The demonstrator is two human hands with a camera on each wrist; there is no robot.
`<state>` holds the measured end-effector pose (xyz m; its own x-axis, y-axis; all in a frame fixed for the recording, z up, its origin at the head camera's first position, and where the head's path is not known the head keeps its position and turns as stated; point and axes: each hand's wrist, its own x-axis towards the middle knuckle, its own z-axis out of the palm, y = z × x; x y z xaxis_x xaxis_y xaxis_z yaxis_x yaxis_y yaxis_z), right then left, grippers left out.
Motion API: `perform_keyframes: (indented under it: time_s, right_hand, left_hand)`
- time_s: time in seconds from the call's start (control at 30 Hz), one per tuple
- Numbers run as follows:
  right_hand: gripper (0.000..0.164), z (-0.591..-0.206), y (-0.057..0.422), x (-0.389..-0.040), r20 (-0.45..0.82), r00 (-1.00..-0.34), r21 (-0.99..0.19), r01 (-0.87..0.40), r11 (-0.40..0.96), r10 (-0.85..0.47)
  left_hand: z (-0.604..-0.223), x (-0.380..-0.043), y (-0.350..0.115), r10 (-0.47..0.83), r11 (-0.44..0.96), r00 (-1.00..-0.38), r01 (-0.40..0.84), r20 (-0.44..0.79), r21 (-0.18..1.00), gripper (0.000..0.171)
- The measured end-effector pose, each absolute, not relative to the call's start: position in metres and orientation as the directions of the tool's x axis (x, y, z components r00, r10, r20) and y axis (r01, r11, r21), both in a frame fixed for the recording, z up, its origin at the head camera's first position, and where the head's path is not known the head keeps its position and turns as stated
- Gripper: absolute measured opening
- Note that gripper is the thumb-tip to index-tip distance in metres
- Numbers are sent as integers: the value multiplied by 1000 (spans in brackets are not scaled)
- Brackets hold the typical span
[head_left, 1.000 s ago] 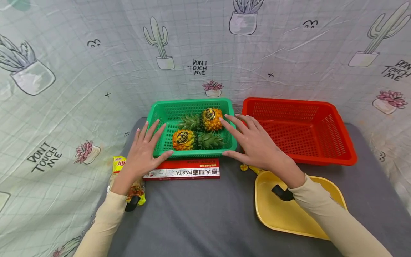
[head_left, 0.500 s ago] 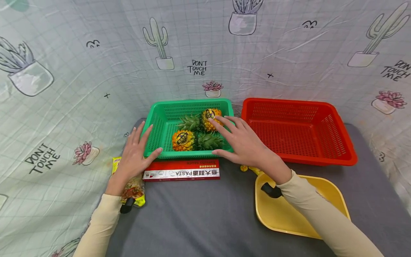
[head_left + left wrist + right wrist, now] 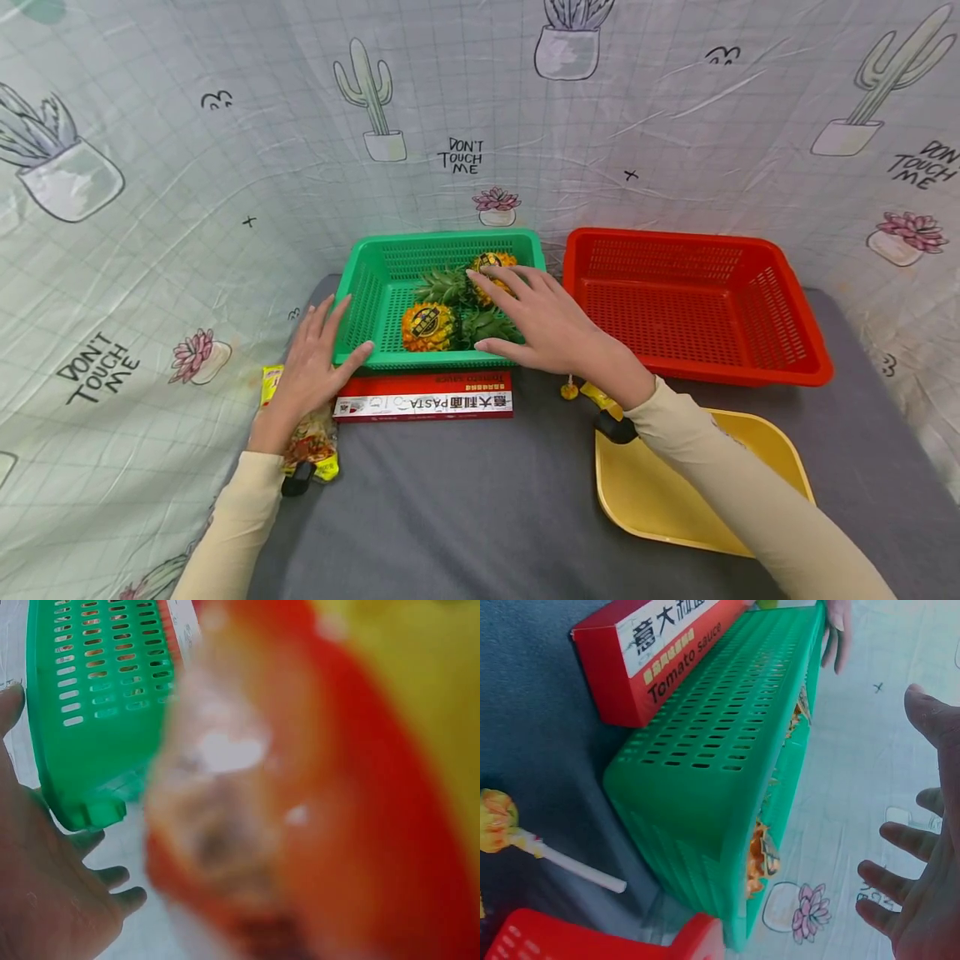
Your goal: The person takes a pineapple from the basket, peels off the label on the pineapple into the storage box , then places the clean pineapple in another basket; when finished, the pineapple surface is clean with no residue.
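My left hand (image 3: 309, 367) is held beside the left end of the green basket (image 3: 450, 360), fingers spread and fingertips right at its rim. Two pineapples lie in that basket: the front pineapple (image 3: 427, 327) fully shows its round label, while the back pineapple (image 3: 491, 260) is partly covered by my right hand (image 3: 551, 327). That hand hovers over the basket's right end with its fingers apart and relaxed. Seen from the right wrist, the same hand (image 3: 930, 870) is apart from the basket wall (image 3: 697, 787) and holds nothing. The left wrist view shows straight fingers near the basket corner (image 3: 82, 780).
A pasta box (image 3: 427, 404) lies along the basket's front. A yellow-and-red food packet (image 3: 315, 446) sits under the left wrist. At right stand a red basket (image 3: 697, 367) and a yellow tray (image 3: 660, 500). A lollipop (image 3: 496, 821) lies between the baskets' fronts.
My right hand has moved left, farther over the green basket and the back pineapple. The left hand has shifted left and slightly down to the basket's left rim. The pineapples have not moved.
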<state>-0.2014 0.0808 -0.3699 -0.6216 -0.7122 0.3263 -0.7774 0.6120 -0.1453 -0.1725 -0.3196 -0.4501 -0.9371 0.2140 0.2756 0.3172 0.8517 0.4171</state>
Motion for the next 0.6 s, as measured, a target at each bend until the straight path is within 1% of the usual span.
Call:
perform_keyframes:
  time_s: [0.13,0.3,0.47,0.6]
  right_hand:
    - [90,-367,73,-207,293,-620,-185,-784,593,-728]
    - [90,-367,66,-216,228,-638,-254,-768,588,-735]
    - [90,-367,57,-222,189,-646,-263,-759,595,-740]
    - [89,-366,49,-225,161,-644,-267,-758,595,-748]
  left_hand:
    - [-452,-174,-321,191,839,-952,285,240,463,84]
    - [-453,-176,-324,170,813,-963,257,209,523,85]
    - [-453,-175,-326,163,771,-975,220,149,598,84]
    - [-453,-175,-327,165,757,-983,182,86,628,84]
